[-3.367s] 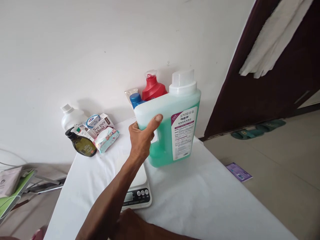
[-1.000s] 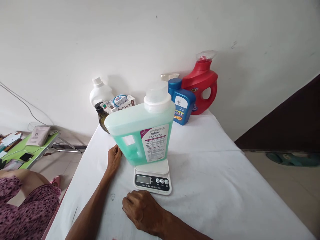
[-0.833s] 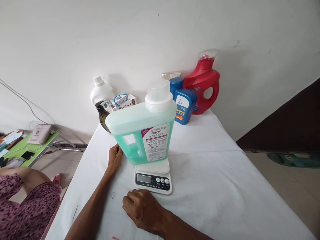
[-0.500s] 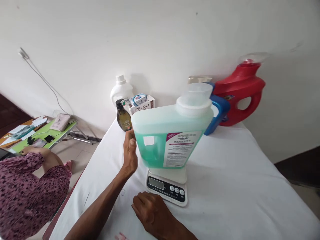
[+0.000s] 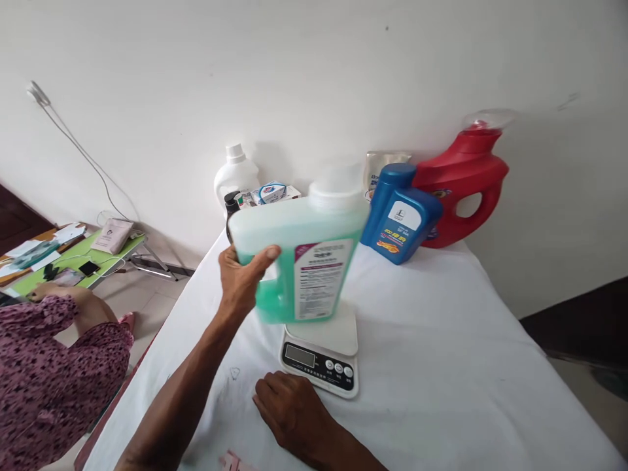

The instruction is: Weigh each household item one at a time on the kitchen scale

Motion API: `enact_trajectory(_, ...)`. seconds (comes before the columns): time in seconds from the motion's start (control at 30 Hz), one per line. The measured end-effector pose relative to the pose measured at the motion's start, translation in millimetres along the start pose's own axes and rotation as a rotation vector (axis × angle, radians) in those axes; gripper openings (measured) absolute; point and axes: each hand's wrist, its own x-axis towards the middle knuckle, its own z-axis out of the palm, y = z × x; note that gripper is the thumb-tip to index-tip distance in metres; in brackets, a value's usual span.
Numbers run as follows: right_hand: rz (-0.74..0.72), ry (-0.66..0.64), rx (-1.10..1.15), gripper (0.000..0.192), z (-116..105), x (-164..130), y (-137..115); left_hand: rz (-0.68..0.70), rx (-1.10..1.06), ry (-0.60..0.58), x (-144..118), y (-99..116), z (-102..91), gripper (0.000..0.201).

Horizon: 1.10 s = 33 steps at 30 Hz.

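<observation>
The left hand (image 5: 241, 278) is closed through the handle of the green jug (image 5: 299, 258), thumb across the top of the handle. The jug is tilted and blurred, its base at the left rear part of the scale (image 5: 321, 347); whether it rests on the platform or is just clear of it cannot be told. The right hand (image 5: 289, 413) lies loosely curled on the counter (image 5: 441, 366), holding nothing, just in front of the scale.

Handling, as a judgement:
- The jug looks nearly full and heavy. Keep the whole hand in the handle and the jug upright; a tilted load strains the wrist.
- Move it straight up or down over the platform, so the base does not drag the scale.
- The right hand is near enough to steady the scale; keep it off the platform and the display.

Clearances:
- Behind the jug to the left, near each other by the wall: a dark bottle (image 5: 229, 208), a white bottle (image 5: 236, 178) and a box (image 5: 273, 193).
- Behind to the right: a blue bottle (image 5: 400, 214) and a red jug (image 5: 464, 183).
- The left counter edge is near the left forearm; another person's patterned sleeve (image 5: 49, 373) is beyond it.
- Open room lies to the right of the scale and toward the front.
</observation>
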Motion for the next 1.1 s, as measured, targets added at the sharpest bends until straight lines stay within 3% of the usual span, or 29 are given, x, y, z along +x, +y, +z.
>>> enact_trajectory(0.2,0.009,-0.053,-0.032,0.019,3.1,0.9,0.9,0.159,0.029,0.152,27.8,17.3,-55.4,0.052)
enact_trajectory(0.33,0.009,-0.058,-0.073,0.018,7.0,1.7,1.6,0.169,0.085,0.199,40.5,6.5,-89.3,0.050)
enact_trajectory(0.43,0.010,-0.057,-0.072,0.015,6.4,3.3,1.1,0.140,0.088,0.244,49.0,-6.6,-102.4,0.051)
enact_trajectory(0.93,0.026,-0.195,-0.038,0.009,-1.1,10.8,0.4,0.307,0.090,0.361,122.8,-53.0,-93.8,0.068)
enact_trajectory(1.1,0.032,-0.209,-0.046,0.010,-9.1,14.1,-0.7,0.346,0.211,0.384,139.0,-62.1,-96.1,0.067)
